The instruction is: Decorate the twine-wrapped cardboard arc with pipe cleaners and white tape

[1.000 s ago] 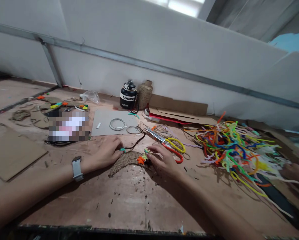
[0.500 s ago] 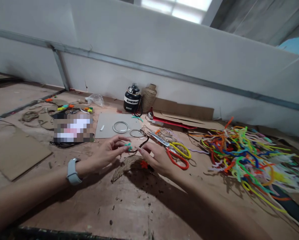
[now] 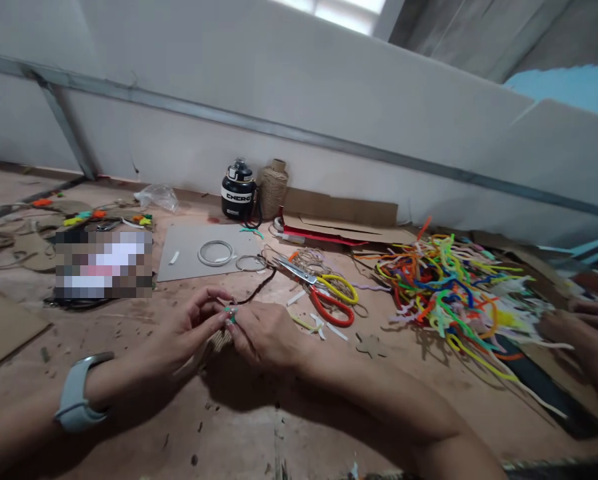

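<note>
Teal fuzzy bit (image 3: 230, 314), head view: call it clock centre, a bit L of frame mid, right at the fingertips. L hand (image 3: 191, 331) pinches it, thumb vs fingers; R hand (image 3: 273, 337) pinches it too, fingertips bunched in from approx 3 o'clock. Dark cord (image 3: 259, 291) runs out toward 2 o'clock; I can't tell if it's tied to the bit or just alongside. Main worry: tiny piece, crowded grip, so if either hand eases off early it'd prob slip or spring open. Tugging the cord hard could bend it too. Coiled-rope arc (image 3: 219, 339) sits approx 7 o'clock, mostly hidden by hands; a low wrist might shove it. Scissors (image 3: 309, 276) at 2 o'clock, tips near cord's far end: dragging the cord could snag it there. Tangled stems (image 3: 441, 287) well apart, 3 o'clock.
</note>
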Demonstrator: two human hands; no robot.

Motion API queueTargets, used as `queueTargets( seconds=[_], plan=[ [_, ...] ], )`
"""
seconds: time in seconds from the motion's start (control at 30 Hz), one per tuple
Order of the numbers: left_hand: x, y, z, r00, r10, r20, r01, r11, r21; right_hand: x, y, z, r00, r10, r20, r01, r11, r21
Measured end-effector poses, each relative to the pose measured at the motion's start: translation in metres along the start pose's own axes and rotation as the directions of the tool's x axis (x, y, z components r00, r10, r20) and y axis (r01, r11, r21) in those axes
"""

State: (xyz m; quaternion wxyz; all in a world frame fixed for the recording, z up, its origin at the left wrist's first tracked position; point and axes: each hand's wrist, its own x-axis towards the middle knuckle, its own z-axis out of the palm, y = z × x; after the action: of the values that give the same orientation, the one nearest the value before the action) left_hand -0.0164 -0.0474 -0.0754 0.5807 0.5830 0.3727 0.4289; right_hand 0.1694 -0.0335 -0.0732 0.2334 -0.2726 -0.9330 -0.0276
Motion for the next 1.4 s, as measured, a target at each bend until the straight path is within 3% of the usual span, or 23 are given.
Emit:
queueTargets(
  seconds=[0.13, 0.23, 0.37, 0.43, 0.5, 0.6, 0.77, 0.87, 1.0, 1.07, 1.23, 1.4],
  plan=[
    [-0.004, -0.006, 0.002, 0.986, 0.131, -0.105, -0.114, 0.981, 0.155, 0.002, -0.004, -0.009, 0.969, 0.218, 0.118, -0.244, 0.927, 0.284],
    [-0.006, -0.009, 0.001, 0.986, 0.162, -0.044, -0.152, 0.971, 0.184, 0.004, -0.006, -0.015, 0.937, 0.285, 0.203, -0.349, 0.795, 0.495],
    [-0.007, -0.007, 0.001, 0.998, 0.064, 0.009, -0.064, 0.998, 0.028, 0.004, -0.009, -0.015, 0.925, 0.327, 0.195, -0.373, 0.674, 0.638],
    [-0.007, -0.006, 0.002, 1.0, 0.007, -0.011, -0.008, 0.995, -0.098, 0.003, -0.011, -0.013, 0.918, 0.355, 0.176, -0.379, 0.655, 0.653],
    [-0.007, -0.007, 0.003, 0.999, -0.038, 0.039, 0.045, 0.984, -0.175, 0.002, -0.011, -0.011, 0.913, 0.374, 0.162, -0.384, 0.658, 0.648],
    [-0.008, -0.009, 0.005, 0.98, -0.087, 0.179, 0.119, 0.978, -0.172, 0.002, -0.011, -0.009, 0.915, 0.38, 0.135, -0.373, 0.667, 0.645],
    [-0.011, -0.013, 0.005, 0.966, -0.086, 0.245, 0.108, 0.991, -0.074, 0.002, -0.011, -0.009, 0.922, 0.367, 0.121, -0.343, 0.633, 0.694],
    [-0.011, -0.013, 0.003, 0.95, -0.095, 0.298, 0.101, 0.995, -0.006, 0.001, -0.012, -0.01, 0.938, 0.335, 0.083, -0.308, 0.705, 0.639],
    [-0.012, -0.012, 0.001, 0.952, -0.093, 0.292, 0.076, 0.995, 0.069, -0.003, -0.009, -0.008, 0.983, 0.158, -0.092, -0.108, 0.91, 0.4],
    [-0.013, -0.012, 0.001, 0.951, -0.091, 0.295, 0.06, 0.992, 0.114, -0.005, -0.007, -0.006, 0.986, 0.067, -0.154, -0.026, 0.966, 0.255],
    [-0.011, -0.01, 0.002, 0.954, -0.075, 0.291, 0.022, 0.983, 0.182, -0.004, -0.002, -0.006, 0.981, -0.04, -0.192, 0.059, 0.994, 0.095],
    [-0.01, -0.007, -0.001, 0.961, 0.011, 0.277, -0.096, 0.95, 0.297, 0.0, -0.004, -0.01, 0.989, 0.134, -0.063, -0.108, 0.943, 0.316]
  ],
)
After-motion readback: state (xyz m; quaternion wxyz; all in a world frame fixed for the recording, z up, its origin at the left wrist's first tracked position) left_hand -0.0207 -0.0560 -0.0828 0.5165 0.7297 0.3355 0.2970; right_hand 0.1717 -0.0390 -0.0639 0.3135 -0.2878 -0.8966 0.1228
